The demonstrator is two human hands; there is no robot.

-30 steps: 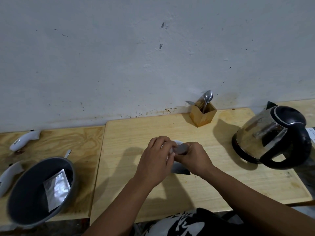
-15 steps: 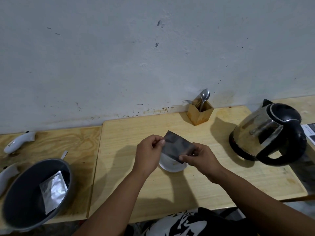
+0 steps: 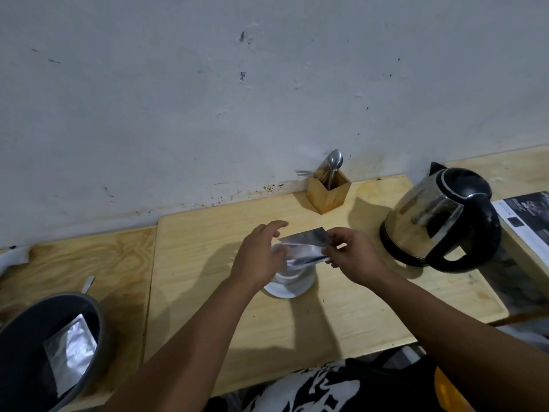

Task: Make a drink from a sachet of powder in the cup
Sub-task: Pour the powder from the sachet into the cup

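Holding a silver foil sachet (image 3: 306, 246) by its right end, the right hand (image 3: 355, 257) pinches it between thumb and fingers just above the white cup (image 3: 292, 278), which stands on a white saucer (image 3: 289, 289) near the middle of the light wooden table (image 3: 341, 316). The sachet lies roughly level and creased, its left end over the cup's mouth. No print can be read on its foil. The left hand (image 3: 260, 257) is at the sachet's left end with fingers spread and loosely curled, the forefinger lifted toward the far side; whether its thumb touches the foil cannot be told. Both forearms reach in from the near edge, angled toward each other.

At the far right, a printed sheet or box (image 3: 525, 215) shows dark panels with pale lettering, too blurred to read. Left of it stands a steel kettle (image 3: 436, 221) with a black lid and handle, bearing no legible mark. At the far edge of the table a wooden holder (image 3: 326, 191) holds a spoon (image 3: 334, 165) and a fork (image 3: 304, 173). Near left, a dark grey pan (image 3: 26, 337) contains a second foil sachet (image 3: 69, 358), also unmarked as far as can be seen.
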